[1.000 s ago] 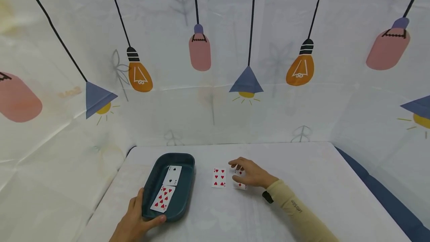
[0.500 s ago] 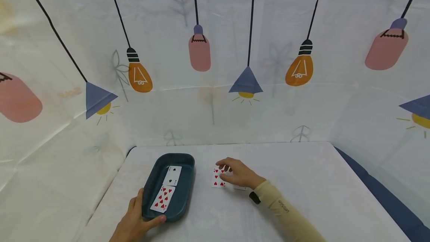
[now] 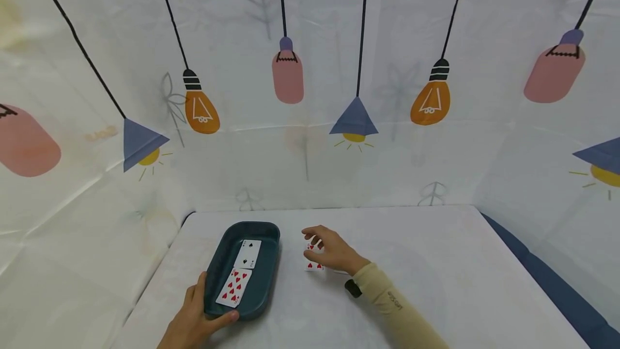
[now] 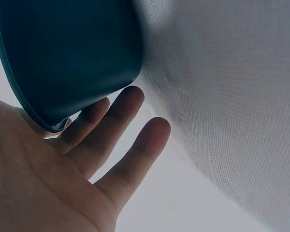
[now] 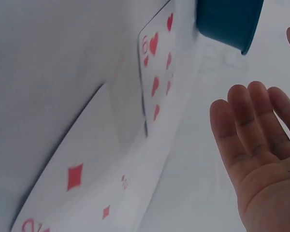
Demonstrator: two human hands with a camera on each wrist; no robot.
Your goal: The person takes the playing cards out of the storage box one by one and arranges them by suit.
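Note:
A dark teal tray (image 3: 265,290) stands on the left of the table. My left hand (image 3: 196,311) holds its near-left corner, thumb on the near rim and fingers along the outer wall. In the tray lie a spades playing card (image 3: 248,253) and a hearts card (image 3: 234,287) with several pips. My right hand (image 3: 331,252) hovers above the six of hearts (image 3: 314,266), fingers apart and loosely bent, holding nothing; it partly hides that card. A diamonds card (image 5: 87,193) lies beside the six, mostly covered by the hand in the head view.
A white cloth covers the table (image 3: 416,263). Behind it hangs a white sheet (image 3: 310,176) printed with lamps and bulbs. Dark blue fabric (image 3: 547,279) runs along the right edge.
My right hand has moved left, from over the diamonds card to over the six of hearts. The left hand, tray and cards have stayed in place.

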